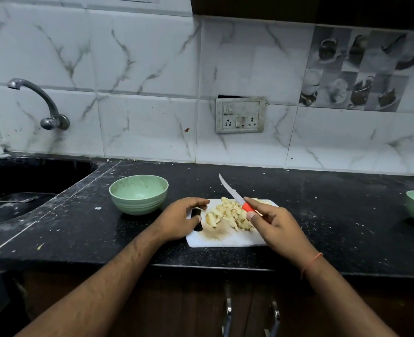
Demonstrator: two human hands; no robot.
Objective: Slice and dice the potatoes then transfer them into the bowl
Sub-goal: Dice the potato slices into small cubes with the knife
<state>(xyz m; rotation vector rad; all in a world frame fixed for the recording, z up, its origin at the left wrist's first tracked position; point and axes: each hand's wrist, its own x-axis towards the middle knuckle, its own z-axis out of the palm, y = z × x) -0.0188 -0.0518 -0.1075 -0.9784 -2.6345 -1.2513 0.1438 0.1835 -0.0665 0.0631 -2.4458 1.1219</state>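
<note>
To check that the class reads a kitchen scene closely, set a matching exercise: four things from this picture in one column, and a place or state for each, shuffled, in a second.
Things
1. knife
2. diced potato pieces
3. green bowl
4. left hand

Places or states
A. empty, on the counter left of the cutting board
B. heaped on the board
C. held in the right hand, blade pointing away
D. gripping the board's handle end

Pairs: 1-C, 2-B, 3-A, 4-D

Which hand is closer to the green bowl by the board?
Left. The left hand grips the cutting board's edge just right of the bowl; the right hand holds the knife farther right.
</note>
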